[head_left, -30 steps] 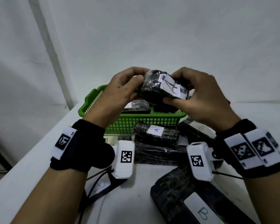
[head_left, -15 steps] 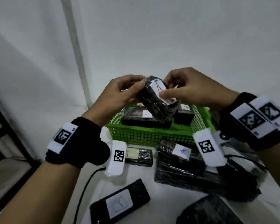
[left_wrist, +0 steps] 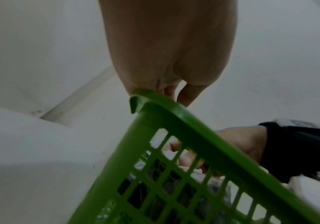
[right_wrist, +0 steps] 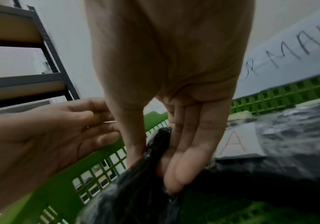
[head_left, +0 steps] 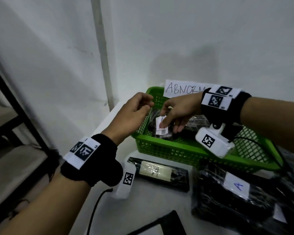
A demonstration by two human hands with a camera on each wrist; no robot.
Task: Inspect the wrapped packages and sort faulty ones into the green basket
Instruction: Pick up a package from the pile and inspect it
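Note:
The green basket (head_left: 168,153) stands on the white table against the wall. Reaching into its left end, my right hand (head_left: 172,127) pinches a black wrapped package (head_left: 162,133) with a white label, low inside the basket. The right wrist view shows the thumb and fingers of that hand (right_wrist: 155,166) gripping the package (right_wrist: 136,189) from both sides. Beside the basket's left rim (left_wrist: 184,118) hovers my left hand (head_left: 147,106), fingers loosely curled and holding nothing. Other wrapped packages lie in the basket, one with an "A" label (right_wrist: 237,142).
A paper sign reading "ABNORM…" (head_left: 182,89) stands behind the basket. In front lie a package with a yellowish label (head_left: 159,173), a large "A" package (head_left: 231,195) and another at the bottom edge (head_left: 159,224). A black shelf rack (head_left: 15,107) stands left of the table.
Both hands held the package up above the basket before. Now my right hand alone has lowered it into the basket, and my left hand has let go and drawn back to the rim.

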